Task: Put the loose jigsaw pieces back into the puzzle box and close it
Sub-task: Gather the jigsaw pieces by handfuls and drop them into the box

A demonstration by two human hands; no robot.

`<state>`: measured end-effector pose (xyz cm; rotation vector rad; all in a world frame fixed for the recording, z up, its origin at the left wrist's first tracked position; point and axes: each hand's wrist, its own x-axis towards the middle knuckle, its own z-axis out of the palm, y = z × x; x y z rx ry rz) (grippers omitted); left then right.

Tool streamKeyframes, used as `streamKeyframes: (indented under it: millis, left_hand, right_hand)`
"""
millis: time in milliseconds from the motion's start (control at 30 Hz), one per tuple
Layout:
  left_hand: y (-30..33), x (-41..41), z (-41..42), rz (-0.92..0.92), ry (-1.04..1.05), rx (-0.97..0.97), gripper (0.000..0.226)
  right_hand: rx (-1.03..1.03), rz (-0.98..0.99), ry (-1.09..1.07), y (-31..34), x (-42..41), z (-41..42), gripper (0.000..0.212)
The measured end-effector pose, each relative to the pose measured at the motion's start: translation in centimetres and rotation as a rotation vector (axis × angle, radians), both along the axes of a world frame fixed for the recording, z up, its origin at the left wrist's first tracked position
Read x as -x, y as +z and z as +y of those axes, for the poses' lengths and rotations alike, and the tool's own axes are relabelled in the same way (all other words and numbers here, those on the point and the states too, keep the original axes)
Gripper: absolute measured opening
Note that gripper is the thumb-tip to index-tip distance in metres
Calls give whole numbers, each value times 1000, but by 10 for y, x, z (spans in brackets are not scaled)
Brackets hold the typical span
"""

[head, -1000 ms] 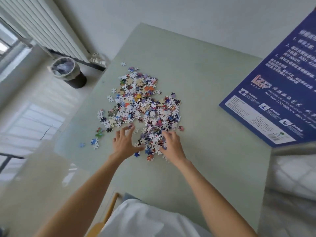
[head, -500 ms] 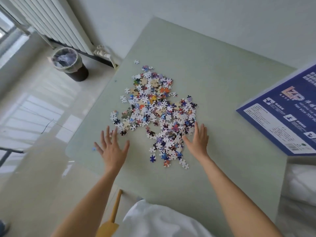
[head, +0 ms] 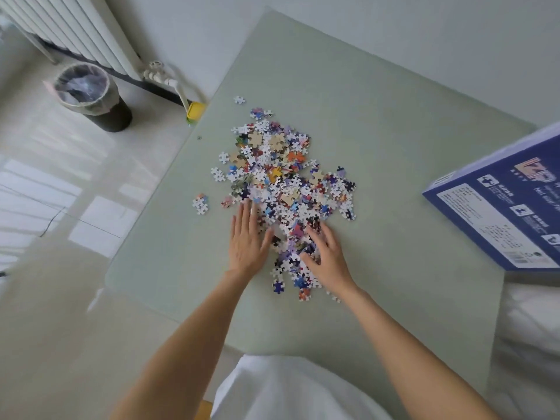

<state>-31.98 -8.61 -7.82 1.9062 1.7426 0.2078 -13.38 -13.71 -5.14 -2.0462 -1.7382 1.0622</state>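
- Head view: a pile of jigsaw pieces (head: 285, 189) lies loose on the pale green tabletop (head: 394, 131), spread from its middle toward the near edge.
- The left hand (head: 247, 237) lies flat at the pile's near left edge, fingers straight and close together, tips touching the pieces; its grip is open and holds nothing.
- The right hand (head: 325, 256) rests on the pile's near right part, fingers spread and slightly bent over the pieces. Pieces under the palm are hidden, so whether any are pinched cannot be told; the grip looks loose.
- A few stray pieces (head: 200, 203) lie apart to the left of the pile, and one single piece (head: 239, 100) lies beyond its far end.
- The puzzle box (head: 497, 204), dark blue with white print, sits at the right of the tabletop, well apart from the pile. The picture's right edge cuts it off, so whether it is open or closed cannot be told. Its print is too blurred to read.
- On the floor to the left stands a bin (head: 91, 95) with a clear liner, beside a white radiator (head: 69, 28) that the top left corner cuts off.
- A white garment (head: 288, 389) fills the bottom edge, hiding the tabletop's near side.
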Motion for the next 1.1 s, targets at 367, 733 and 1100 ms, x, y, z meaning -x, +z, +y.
streamKeyframes:
  millis: [367, 733, 1100]
  left_hand:
    - [26, -26, 6, 69, -162, 31, 101]
    - [34, -38, 22, -118, -151, 252, 70]
    - [39, -39, 21, -304, -176, 214, 40]
  right_hand:
    - [80, -338, 20, 9, -8, 24, 122]
    - [128, -262, 35, 23, -6, 49, 65]
    - [159, -162, -47, 29, -11, 39, 47]
